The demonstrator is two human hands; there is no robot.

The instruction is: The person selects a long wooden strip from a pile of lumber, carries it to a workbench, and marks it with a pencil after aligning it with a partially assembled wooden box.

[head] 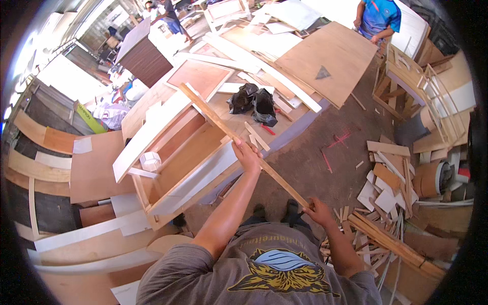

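Note:
A long, narrow wooden strip (284, 183) slants across the view in both of my hands. My left hand (247, 155) grips it near its middle, and my right hand (317, 212) holds its lower end. The far end of the strip reaches over an open wooden cabinet carcass (190, 167) lying on the workbench. Inside the carcass sits a white roll (150, 161), possibly tape. Beyond my left hand, two short wood offcuts (257, 136) lie on the bench near a red-handled tool (268, 130) and two black plastic bags (251, 103).
A large plywood sheet (328, 61) overhangs the bench at the far right. Scrap wood (385, 187) is heaped on the floor to my right, beside bundled strips (396, 244). Boards (99, 167) lean at my left. A person in a blue shirt (379, 19) stands across the bench.

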